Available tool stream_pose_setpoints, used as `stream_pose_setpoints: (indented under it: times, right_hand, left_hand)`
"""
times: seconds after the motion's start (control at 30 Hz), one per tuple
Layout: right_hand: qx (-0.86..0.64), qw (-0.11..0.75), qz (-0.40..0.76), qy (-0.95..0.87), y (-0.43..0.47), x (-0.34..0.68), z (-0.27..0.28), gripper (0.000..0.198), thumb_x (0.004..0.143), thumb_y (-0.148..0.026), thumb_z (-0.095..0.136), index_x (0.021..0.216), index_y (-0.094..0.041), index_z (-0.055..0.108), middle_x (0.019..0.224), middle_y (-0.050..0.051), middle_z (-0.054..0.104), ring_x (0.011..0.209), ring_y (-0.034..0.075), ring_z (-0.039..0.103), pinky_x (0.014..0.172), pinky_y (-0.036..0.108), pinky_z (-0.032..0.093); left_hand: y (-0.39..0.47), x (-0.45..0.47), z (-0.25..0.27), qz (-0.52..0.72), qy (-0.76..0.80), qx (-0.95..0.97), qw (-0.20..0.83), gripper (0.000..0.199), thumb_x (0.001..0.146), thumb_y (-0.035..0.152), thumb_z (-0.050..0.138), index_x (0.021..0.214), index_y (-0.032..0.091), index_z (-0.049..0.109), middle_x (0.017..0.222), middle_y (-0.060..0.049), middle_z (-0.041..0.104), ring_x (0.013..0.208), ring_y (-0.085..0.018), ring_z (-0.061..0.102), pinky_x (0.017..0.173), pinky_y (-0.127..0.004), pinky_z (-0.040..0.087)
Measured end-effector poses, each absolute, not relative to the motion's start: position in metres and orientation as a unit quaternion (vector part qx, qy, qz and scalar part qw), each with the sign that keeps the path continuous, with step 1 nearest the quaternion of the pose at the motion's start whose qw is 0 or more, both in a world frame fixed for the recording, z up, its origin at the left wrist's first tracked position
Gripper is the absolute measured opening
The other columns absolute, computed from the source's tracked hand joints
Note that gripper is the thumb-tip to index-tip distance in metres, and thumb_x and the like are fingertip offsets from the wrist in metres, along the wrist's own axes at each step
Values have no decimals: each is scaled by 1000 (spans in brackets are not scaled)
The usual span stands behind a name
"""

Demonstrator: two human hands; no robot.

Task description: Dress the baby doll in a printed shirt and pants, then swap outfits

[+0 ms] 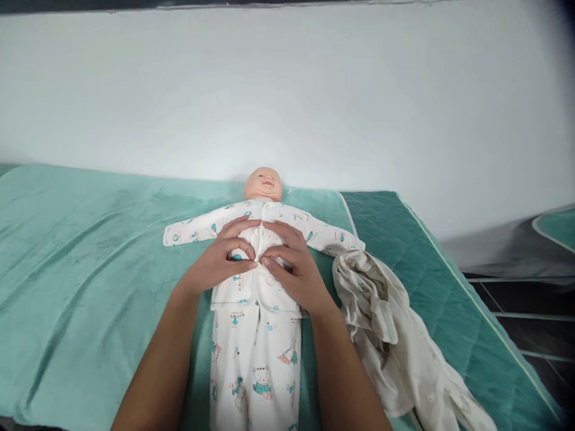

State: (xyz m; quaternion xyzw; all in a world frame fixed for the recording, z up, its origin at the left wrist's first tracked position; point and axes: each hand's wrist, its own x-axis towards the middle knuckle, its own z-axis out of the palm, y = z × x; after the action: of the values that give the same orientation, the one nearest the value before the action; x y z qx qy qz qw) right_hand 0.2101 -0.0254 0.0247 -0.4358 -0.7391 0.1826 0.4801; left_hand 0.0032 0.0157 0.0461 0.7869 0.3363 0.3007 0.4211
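Observation:
A baby doll [264, 184] lies on its back in a white printed pajama top [271, 293] and matching pajama pants [256, 371]. Its sleeves are spread out to both sides. My left hand [229, 254] pinches the top's front edge at mid-chest, thumb and fingers drawn together. Opposite it, my right hand [290, 257] grips the other front edge, and the fingertips of both hands nearly meet at the button line. A small button shows between the hands, higher on the chest. The fabric right under my fingertips is partly hidden.
Crumpled off-white clothing [395, 335] lies to the right, touching the doll's sleeve end. A light green blanket [90, 287] covers most of the bed over a darker quilted green cover [386, 221]. Behind stands a white wall [287, 90]. Dark floor [530, 305] shows at the right.

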Motion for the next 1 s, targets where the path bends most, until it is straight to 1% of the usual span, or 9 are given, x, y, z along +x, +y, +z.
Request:
stream_pose_setpoints:
  times: [0.4, 0.47, 0.53, 0.6, 0.63, 0.7, 0.77, 0.83, 1.0]
  right_hand:
    - [-433, 463, 200, -747, -27, 213, 27, 10, 89, -22, 67, 85, -29, 73, 146, -1, 56, 146, 28, 37, 118, 56, 33]
    - [-431, 459, 204, -749, -27, 214, 27, 9, 88, -22, 69, 84, -29, 73, 145, -1, 57, 146, 28, 37, 118, 56, 33]
    - [-427, 459, 205, -752, -27, 214, 26, 8, 87, -22, 70, 84, -29, 73, 145, -1, 57, 145, 28, 38, 118, 56, 33]
    - [-424, 460, 204, -753, -26, 215, 25, 8, 87, -23, 71, 83, -29, 73, 145, 0, 58, 145, 28, 38, 118, 56, 33]
    - [-423, 461, 204, -753, -26, 215, 25, 8, 87, -23, 71, 83, -29, 73, 145, 0, 58, 144, 28, 39, 118, 56, 33]
    - [-425, 457, 206, -754, -26, 214, 25, 8, 86, -22, 72, 82, -28, 73, 145, 0, 58, 145, 28, 38, 118, 55, 33]
    - [-429, 454, 207, -753, -26, 213, 25, 8, 86, -22, 72, 82, -28, 73, 145, 0, 58, 145, 28, 38, 119, 54, 32]
    - [-433, 454, 204, -751, -27, 212, 26, 7, 86, -22, 71, 82, -27, 72, 144, 1, 58, 144, 27, 39, 119, 54, 32]
    - [-428, 467, 204, -747, -27, 211, 28, 6, 88, -23, 70, 84, -27, 67, 144, 3, 57, 144, 26, 39, 119, 53, 31]
  left_hand:
    - [16, 5, 48, 321, 330, 780, 423, 12, 86, 31, 70, 77, 23, 67, 156, -1, 46, 153, -31, 24, 121, -51, 29]
    - [16, 4, 49, 311, 332, 777, 435, 10, 86, 28, 68, 78, 24, 67, 157, 0, 44, 154, -33, 22, 112, -50, 41]
    - [15, 3, 50, 300, 337, 770, 451, 8, 85, 26, 68, 78, 24, 68, 158, 1, 42, 154, -36, 20, 94, -45, 53]
    - [14, 4, 51, 298, 342, 764, 459, 7, 84, 25, 67, 78, 24, 68, 159, 1, 41, 154, -37, 19, 82, -41, 57]
    - [13, 4, 51, 301, 343, 764, 456, 7, 84, 24, 67, 77, 24, 68, 159, 1, 41, 153, -37, 20, 82, -41, 57]
    - [13, 5, 52, 305, 342, 772, 441, 7, 84, 23, 66, 77, 23, 67, 158, 0, 42, 153, -36, 22, 94, -45, 54]
    - [13, 5, 51, 303, 340, 783, 424, 8, 86, 24, 66, 78, 22, 67, 158, -1, 42, 153, -34, 24, 110, -50, 44]
    - [14, 4, 50, 296, 339, 791, 415, 9, 87, 26, 67, 79, 22, 68, 158, 0, 42, 153, -31, 23, 120, -51, 33]
    - [17, 2, 45, 296, 311, 805, 409, 11, 92, 31, 65, 89, 25, 73, 158, 2, 42, 155, -25, 18, 127, -46, 23]
